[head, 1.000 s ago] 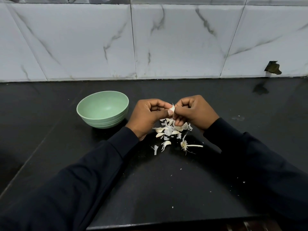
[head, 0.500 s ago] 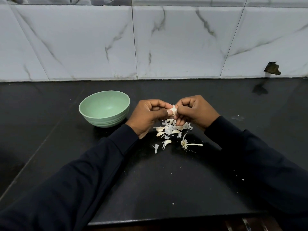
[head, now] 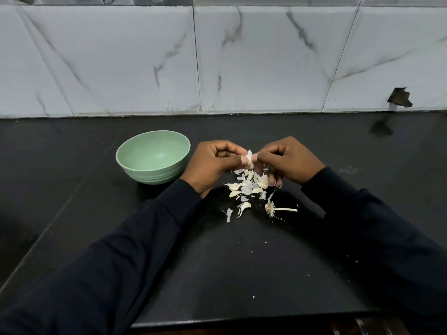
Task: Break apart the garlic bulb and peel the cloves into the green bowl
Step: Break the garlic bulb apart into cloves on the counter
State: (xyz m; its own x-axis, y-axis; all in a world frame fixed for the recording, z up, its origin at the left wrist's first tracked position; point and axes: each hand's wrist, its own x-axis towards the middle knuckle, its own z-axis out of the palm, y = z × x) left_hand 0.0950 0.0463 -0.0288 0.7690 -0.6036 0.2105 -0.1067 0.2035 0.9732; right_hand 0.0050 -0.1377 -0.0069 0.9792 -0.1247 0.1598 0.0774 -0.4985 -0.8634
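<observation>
Both hands meet above the black bench (head: pixel 242 262) with a small garlic clove (head: pixel 249 157) pinched between them. The left hand (head: pixel 212 163) holds it with thumb and forefinger curled in. The right hand (head: pixel 290 160) nips it from the other side, so each grip is closed on that one clove. The clove is pale and half hidden by fingertips, and from here I can't quite tell how much skin is on it.

Straight below the grip lies a heap of peelings (head: pixel 246 187), its edge right by the lower fingers of the right hand. Further below, a little to the right, the root end (head: pixel 271 209) lies with its thin stalk, apart from the heap. The green bowl (head: pixel 150 176) stands upright on the bench to the left of the grip, just beside the back of the left hand. Dark sleeves (head: pixel 145 238) cover both arms to the wrist. Beyond the grip, white marbled tiles (head: pixel 266 56) rise from the back of the bench.
</observation>
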